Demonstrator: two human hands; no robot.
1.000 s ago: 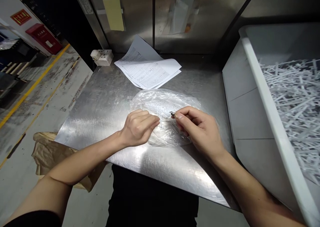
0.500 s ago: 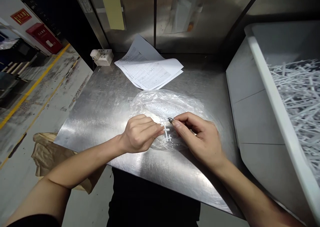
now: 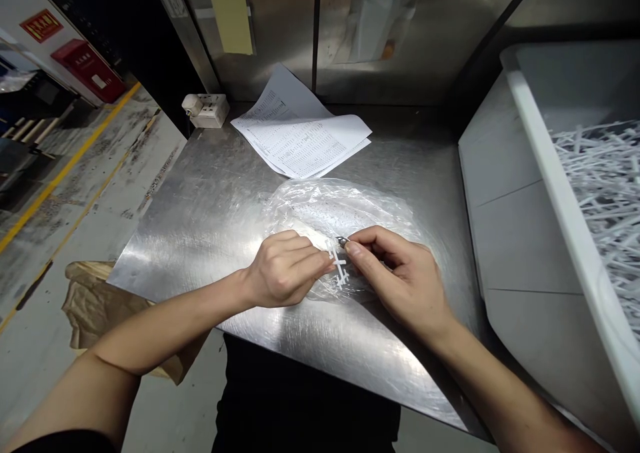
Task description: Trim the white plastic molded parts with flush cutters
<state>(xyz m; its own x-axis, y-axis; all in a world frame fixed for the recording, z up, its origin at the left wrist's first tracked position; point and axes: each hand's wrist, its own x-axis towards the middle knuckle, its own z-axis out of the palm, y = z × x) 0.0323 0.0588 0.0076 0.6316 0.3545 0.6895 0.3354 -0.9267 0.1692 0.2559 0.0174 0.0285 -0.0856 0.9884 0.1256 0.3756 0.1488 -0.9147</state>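
My left hand [image 3: 285, 270] is closed, pinching a small white plastic sprue [image 3: 340, 264] with short side branches between thumb and fingertips. Facing it, my right hand [image 3: 403, 273] grips a small dark metal tool [image 3: 343, 241]; only its tip shows, close to the sprue's upper end. Most of that tool is hidden in my fingers, so its exact kind is unclear. Beneath both hands lies a clear plastic bag [image 3: 370, 205], with whitish small contents at its left part.
A large grey-white bin [image 3: 530, 120] holding many white plastic sprues [image 3: 607, 193] stands to the right. Printed sheets [image 3: 310, 143] lie at the back of the metal table [image 3: 170, 220], near a white power socket [image 3: 210, 110]. Brown paper [image 3: 93, 306] is below the left edge.
The white sprue has tilted and turned slightly in my left fingers, its lower end swinging right. Both hands keep nearly the same place, and the view has shifted a little.
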